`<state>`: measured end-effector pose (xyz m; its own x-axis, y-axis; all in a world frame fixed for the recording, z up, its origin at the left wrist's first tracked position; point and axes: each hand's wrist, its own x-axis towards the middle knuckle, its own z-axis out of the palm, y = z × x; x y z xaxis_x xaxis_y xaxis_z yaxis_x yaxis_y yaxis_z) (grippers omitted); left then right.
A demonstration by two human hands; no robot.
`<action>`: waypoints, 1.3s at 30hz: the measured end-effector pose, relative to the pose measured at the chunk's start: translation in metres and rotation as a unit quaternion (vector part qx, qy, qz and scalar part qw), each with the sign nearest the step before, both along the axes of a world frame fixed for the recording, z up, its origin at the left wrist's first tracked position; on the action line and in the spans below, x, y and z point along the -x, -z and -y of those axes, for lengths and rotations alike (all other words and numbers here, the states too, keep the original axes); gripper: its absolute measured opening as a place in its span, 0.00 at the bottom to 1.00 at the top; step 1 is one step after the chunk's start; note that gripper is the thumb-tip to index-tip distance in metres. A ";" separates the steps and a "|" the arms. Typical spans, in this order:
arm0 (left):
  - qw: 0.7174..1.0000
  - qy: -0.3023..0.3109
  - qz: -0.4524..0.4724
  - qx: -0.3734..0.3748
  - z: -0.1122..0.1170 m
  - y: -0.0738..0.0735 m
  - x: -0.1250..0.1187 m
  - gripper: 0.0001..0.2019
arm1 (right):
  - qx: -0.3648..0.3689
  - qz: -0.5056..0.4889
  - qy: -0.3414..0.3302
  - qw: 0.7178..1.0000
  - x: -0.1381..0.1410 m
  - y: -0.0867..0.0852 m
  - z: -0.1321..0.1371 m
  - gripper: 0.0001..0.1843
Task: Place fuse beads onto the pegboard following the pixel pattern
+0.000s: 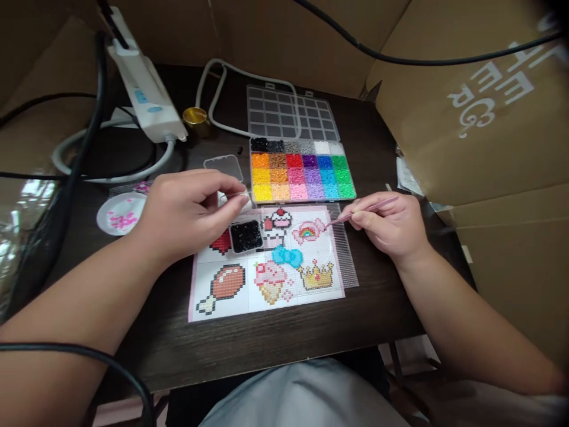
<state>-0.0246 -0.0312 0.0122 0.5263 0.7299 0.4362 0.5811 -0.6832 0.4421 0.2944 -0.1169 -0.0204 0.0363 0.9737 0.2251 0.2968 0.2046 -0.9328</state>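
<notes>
My left hand (189, 210) is closed in a pinch over the pattern sheet (267, 302), holding a small clear piece I cannot make out, just above a square tray of black beads (246, 235). My right hand (391, 225) is closed on pink tweezers (364, 211), whose tip points left at the rainbow candy picture (307, 231). A clear pegboard (344, 249) lies over the sheet's right side. Blue beads (287, 256) form a bow shape on the sheet. Behind the sheet sits an open bead box (302, 175) with many colours in compartments.
The bead box lid (288, 112) stands open behind it. A white dish of pink beads (121, 214) sits at left. A white device (144, 89) with cables, a gold cap (195, 117) and a clear small lid (223, 166) lie at the back. Cardboard walls (480, 101) surround the dark table (249, 344).
</notes>
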 end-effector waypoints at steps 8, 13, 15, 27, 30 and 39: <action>0.996 -0.040 -0.029 0.069 0.005 -0.006 -0.003 0.08 | 0.019 0.015 -0.007 1.000 -0.002 0.005 0.005 0.03; 0.996 -0.044 -0.030 0.075 0.005 -0.006 -0.003 0.08 | 0.006 0.001 -0.004 1.000 -0.002 0.005 0.003 0.02; 0.996 -0.043 -0.027 0.073 0.005 -0.005 -0.003 0.08 | 0.008 0.002 -0.005 1.000 -0.002 0.004 0.003 0.02; 0.999 -0.002 0.002 0.033 0.002 -0.004 -0.002 0.05 | 0.017 0.015 -0.020 1.000 0.002 0.001 -0.001 0.02; 1.000 0.003 0.002 0.026 0.000 -0.004 -0.002 0.06 | 0.022 0.018 -0.021 0.999 0.006 -0.003 -0.002 0.02; 0.999 -0.019 -0.010 0.040 0.000 -0.002 0.000 0.06 | 0.021 0.013 -0.027 0.999 0.008 -0.005 -0.002 0.01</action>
